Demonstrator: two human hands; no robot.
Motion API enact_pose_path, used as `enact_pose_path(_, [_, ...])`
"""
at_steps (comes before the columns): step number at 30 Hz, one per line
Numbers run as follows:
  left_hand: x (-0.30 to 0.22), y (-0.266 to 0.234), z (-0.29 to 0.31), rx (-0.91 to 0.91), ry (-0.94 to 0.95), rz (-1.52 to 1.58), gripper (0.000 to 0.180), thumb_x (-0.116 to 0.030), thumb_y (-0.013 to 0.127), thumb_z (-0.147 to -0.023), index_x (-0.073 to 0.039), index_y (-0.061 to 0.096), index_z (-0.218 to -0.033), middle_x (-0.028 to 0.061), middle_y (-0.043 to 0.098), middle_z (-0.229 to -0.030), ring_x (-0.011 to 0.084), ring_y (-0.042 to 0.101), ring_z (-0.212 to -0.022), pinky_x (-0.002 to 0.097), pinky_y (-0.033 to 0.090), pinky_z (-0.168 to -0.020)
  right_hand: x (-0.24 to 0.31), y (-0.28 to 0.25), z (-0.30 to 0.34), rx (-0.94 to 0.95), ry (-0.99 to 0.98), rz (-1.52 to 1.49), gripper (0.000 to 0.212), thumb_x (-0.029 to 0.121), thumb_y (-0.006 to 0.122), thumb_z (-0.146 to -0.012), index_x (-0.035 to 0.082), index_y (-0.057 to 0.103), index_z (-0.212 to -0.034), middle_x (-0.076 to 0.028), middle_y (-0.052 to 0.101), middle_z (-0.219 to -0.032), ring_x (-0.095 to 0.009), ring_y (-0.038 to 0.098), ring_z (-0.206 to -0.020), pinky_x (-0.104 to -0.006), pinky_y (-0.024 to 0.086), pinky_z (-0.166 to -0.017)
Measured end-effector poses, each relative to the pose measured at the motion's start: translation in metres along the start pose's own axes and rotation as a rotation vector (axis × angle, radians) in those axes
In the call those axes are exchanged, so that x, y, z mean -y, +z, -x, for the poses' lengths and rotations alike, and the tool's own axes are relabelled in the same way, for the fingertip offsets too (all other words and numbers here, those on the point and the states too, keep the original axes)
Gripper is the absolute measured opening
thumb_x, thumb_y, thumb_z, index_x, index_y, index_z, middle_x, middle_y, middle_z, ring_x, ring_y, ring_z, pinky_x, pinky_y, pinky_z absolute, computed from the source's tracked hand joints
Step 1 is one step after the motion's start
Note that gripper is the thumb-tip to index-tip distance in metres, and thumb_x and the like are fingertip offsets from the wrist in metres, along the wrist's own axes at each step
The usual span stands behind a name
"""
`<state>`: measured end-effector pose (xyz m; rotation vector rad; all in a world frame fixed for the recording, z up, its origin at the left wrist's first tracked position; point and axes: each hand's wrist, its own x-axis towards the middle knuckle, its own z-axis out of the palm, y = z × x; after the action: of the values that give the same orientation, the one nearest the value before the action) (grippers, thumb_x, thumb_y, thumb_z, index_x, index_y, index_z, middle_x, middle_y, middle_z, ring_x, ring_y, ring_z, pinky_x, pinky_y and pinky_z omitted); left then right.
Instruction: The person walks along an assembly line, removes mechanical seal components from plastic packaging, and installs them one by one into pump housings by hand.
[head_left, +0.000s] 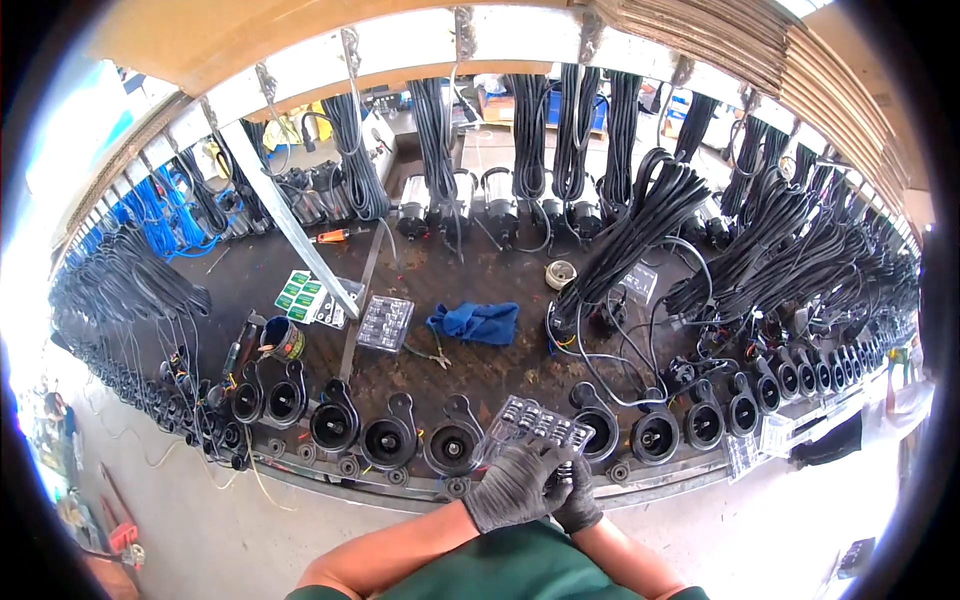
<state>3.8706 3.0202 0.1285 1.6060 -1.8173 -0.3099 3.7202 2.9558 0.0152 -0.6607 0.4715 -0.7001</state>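
Both my hands wear dark grey gloves and meet close to my body at the bench's front edge. My left hand (517,486) has its fingers bent and drawn together, reaching toward the other hand. My right hand (579,502) is curled just beside it, also closed. Small black pieces show between the fingers, too hidden to name. Directly beyond the hands, touching the left fingers, is a clear plastic tray (522,418) with rows of small black and silvery parts. It overlaps the row of round black housings (455,446); what supports it is hidden.
On the dark bench (420,275) lie a blue cloth (475,323), pliers (440,357), another clear parts box (385,323) and a tape roll (561,274). Black cable bundles (640,225) hang and lie along it. A metal strut (290,220) slants down at the left.
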Motion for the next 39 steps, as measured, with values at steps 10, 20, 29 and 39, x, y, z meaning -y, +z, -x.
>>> enact_pose_path(10, [0.019,-0.019,0.017,-0.169,-0.065,0.186,0.041,-0.021,0.074,-0.087,-0.009,0.063,-0.125,0.016,0.068,-0.112,0.0379,0.064,-0.105,0.0476,0.051,-0.095,0.018,0.006,-0.004,-0.151,0.089,-0.153,0.046,0.018,0.066,-0.09,0.002,0.062,-0.133,-0.012,0.069,-0.127,-0.028,0.067,-0.115,-0.0434,0.055,-0.102])
enact_pose_path(20, [0.048,-0.044,0.066,-0.367,-0.403,0.185,0.016,-0.015,0.068,-0.097,-0.007,0.064,-0.111,0.0145,0.067,-0.099,0.0308,0.067,-0.086,0.0416,0.054,-0.077,0.038,-0.012,0.02,-0.21,0.002,-0.1,0.06,0.018,0.068,-0.082,0.003,0.056,-0.139,-0.013,0.067,-0.131,-0.03,0.066,-0.12,-0.0449,0.054,-0.105])
enact_pose_path(29, [0.108,-0.059,0.119,-0.57,-0.871,0.513,0.013,-0.009,0.065,-0.102,-0.007,0.067,-0.115,-0.0007,0.062,-0.078,0.0057,0.055,-0.063,0.0269,0.047,-0.056,0.028,-0.093,0.034,-0.295,0.021,-0.089,0.026,0.029,0.066,-0.092,0.011,0.066,-0.111,0.001,0.066,-0.095,-0.014,0.063,-0.082,-0.0289,0.051,-0.071])
enact_pose_path(39, [0.149,-0.045,0.131,-0.181,-0.743,0.359,0.026,-0.023,0.067,-0.101,-0.005,0.068,-0.121,0.0135,0.071,-0.107,0.0239,0.068,-0.102,0.0362,0.054,-0.091,0.045,-0.084,0.045,-0.343,0.026,-0.147,0.051,0.027,0.067,-0.089,0.003,0.061,-0.133,-0.01,0.068,-0.129,-0.025,0.063,-0.12,-0.0405,0.049,-0.107])
